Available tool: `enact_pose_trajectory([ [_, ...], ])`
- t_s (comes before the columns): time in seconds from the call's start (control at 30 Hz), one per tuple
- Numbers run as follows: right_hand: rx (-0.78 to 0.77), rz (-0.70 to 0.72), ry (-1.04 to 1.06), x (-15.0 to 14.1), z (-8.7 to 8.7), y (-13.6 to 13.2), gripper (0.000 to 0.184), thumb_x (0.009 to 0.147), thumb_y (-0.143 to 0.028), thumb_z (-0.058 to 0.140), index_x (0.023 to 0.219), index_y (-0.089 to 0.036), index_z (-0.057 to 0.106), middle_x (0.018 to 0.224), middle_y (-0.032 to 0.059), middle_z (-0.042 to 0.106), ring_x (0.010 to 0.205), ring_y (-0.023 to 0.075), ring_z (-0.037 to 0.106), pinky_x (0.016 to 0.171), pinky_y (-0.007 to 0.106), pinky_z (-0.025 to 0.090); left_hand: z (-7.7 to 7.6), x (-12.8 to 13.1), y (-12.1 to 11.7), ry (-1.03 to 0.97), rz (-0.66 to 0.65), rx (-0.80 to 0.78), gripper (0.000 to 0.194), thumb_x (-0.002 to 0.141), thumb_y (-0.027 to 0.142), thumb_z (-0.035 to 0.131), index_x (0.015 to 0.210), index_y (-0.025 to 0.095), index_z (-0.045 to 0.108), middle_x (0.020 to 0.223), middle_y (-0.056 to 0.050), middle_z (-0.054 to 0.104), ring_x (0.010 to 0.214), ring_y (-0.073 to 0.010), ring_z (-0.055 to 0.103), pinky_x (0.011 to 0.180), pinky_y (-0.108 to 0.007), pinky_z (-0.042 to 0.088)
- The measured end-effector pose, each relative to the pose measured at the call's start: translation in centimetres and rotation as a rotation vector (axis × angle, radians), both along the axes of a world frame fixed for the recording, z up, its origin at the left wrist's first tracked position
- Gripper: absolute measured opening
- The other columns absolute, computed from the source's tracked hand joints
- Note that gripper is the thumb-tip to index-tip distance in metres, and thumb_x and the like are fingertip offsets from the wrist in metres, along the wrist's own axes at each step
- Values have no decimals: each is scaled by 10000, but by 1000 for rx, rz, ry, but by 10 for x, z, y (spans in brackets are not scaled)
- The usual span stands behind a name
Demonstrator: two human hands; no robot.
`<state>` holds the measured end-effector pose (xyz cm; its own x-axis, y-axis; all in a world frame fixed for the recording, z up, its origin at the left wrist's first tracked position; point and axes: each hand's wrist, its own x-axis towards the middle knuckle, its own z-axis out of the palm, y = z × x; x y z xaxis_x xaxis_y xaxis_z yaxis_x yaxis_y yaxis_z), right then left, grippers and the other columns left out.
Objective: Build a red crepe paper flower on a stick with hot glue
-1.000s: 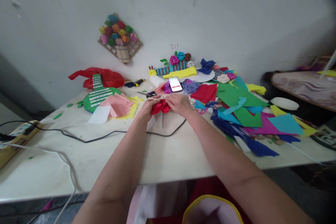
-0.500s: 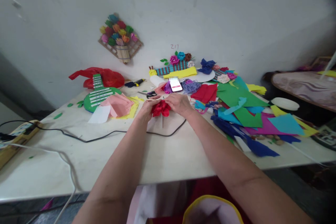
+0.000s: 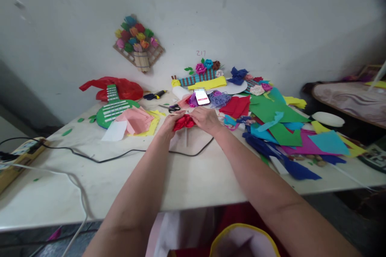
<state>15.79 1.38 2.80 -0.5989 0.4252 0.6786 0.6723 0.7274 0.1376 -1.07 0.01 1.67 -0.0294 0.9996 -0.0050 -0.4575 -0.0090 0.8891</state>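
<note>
1. Over the middle of the tabletop, our arms reach forward and converge.
2. Our left hand, fingers curled, grips the red flower from the left; our right hand, nearly closed, pinches its right edge.
3. Between them, the flower looks more bunched than half a second ago; our arms hold the same reach.

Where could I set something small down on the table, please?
The table looks bare between the left forearm and right forearm, from the black cable to the front edge, and between the left forearm and the white cable. It is crowded with coloured paper on the right, and beyond the left hand and right hand, around the phone.
</note>
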Motion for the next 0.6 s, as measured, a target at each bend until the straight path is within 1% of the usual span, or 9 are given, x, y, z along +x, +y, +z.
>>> enact_pose_trajectory([
  [0.2, 18, 36, -4, -1, -3, 4, 289, 949, -176, 460, 818, -169, 718, 827, 77, 693, 785, 163, 571, 627, 278, 351, 0, 0, 1, -28, 8, -43, 205, 688, 50, 679, 878, 115, 639, 667, -28, 678, 582, -129, 662, 599, -213, 533],
  [0.37, -15, 76, -5, 1, -6, 6, 259, 912, -125, 478, 918, -186, 729, 881, 74, 702, 846, 172, 591, 670, 271, 391, 1, -2, 1, -45, 25, -73, 244, 687, 31, 640, 911, 124, 617, 648, -15, 674, 553, -123, 655, 576, -206, 535],
  [0.47, -59, 88, 12, 1, -6, 4, 259, 884, -117, 489, 967, -185, 725, 931, 84, 710, 905, 194, 605, 727, 285, 428, 1, -3, 1, -24, 28, -63, 265, 681, 41, 656, 929, 122, 612, 648, -24, 678, 548, -128, 656, 569, -206, 533],
  [0.6, -182, 50, 112, 0, -3, -1, 313, 882, -146, 490, 1125, -178, 685, 1093, 94, 705, 1000, 206, 612, 824, 299, 464, 1, -2, -1, 35, 24, -20, 311, 667, 59, 692, 961, 123, 613, 661, -27, 689, 564, -128, 661, 577, -205, 528],
])
